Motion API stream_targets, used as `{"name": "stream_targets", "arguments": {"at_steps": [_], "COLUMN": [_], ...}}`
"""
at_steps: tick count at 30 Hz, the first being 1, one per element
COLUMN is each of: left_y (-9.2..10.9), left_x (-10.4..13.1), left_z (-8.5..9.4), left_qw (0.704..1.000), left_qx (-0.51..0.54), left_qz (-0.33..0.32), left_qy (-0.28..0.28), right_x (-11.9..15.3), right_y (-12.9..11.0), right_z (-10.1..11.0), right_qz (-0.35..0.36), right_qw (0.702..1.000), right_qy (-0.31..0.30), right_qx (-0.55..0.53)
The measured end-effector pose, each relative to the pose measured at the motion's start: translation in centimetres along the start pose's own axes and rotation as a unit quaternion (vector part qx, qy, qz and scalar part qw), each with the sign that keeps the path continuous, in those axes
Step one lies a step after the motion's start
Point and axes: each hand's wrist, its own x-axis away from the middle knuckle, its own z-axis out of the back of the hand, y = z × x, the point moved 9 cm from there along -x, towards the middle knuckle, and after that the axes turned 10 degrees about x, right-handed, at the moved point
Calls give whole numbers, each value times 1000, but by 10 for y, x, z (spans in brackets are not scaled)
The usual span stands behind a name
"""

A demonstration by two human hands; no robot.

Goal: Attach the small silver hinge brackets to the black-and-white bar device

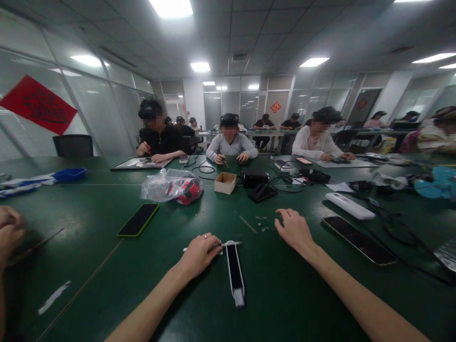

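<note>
My left hand (201, 254) is closed, palm down, round a thin metal rod (231, 243) that sticks out to the right past its fingertips. A flat white piece shows partly from under this hand. The rod lies across the top end of a long white-framed device with a black middle (234, 270), which rests on the table with a pale block (239, 298) at its near end. My right hand (295, 230) is open and holds nothing, its fingers reaching left over the table. Beside its fingertips lie several tiny pale pieces (263, 228).
A phone with a green edge (138, 221) lies left, a dark phone (358, 240) and a white device (349, 206) right. Ahead stand a small box (225, 183), a plastic bag (171, 186) and a black box (254, 177) with cables. A neighbour's hand (10, 230) is at far left.
</note>
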Motion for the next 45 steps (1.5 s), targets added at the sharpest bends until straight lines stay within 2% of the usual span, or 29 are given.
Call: {"name": "stream_targets", "arguments": {"at_steps": [2,4,6,9,12,15,17,20,23,30,39,45], "left_y": [-2,-4,-5,-7,-8,-8,-7,-4,-1,1,0,-2], "left_x": [0,0,0,0,0,0,-1,0,0,-1,-2,-3], "left_z": [-1,-2,-3,-5,-6,-6,-6,-5,-3,-3,-4,-4], "left_qw": [1000,1000,1000,1000,1000,1000,999,999,999,999,999,999], "left_qx": [0,-1,-7,-15,-23,-29,-31,-35,-40,-28,-23,-18], "left_qz": [0,-1,0,4,5,6,7,2,-1,0,-9,-5], "left_qy": [3,5,7,5,4,3,1,7,14,17,27,45], "right_x": [-2,0,2,2,1,10,23,40,44,38,41,41], "right_y": [25,39,42,35,11,-36,-67,-101,-114,-113,-110,-109], "right_z": [-10,-20,-24,-22,-8,12,18,13,7,2,-4,-7], "right_qz": [-53,-79,-82,-67,-14,117,191,238,228,204,135,132], "right_qw": [996,988,984,986,995,988,964,934,924,922,946,943], "right_qy": [-51,-103,-130,-131,-90,-29,-32,-80,-103,-97,-161,-155], "right_qx": [59,85,87,82,36,-101,-182,-254,-289,-315,-245,-262]}}
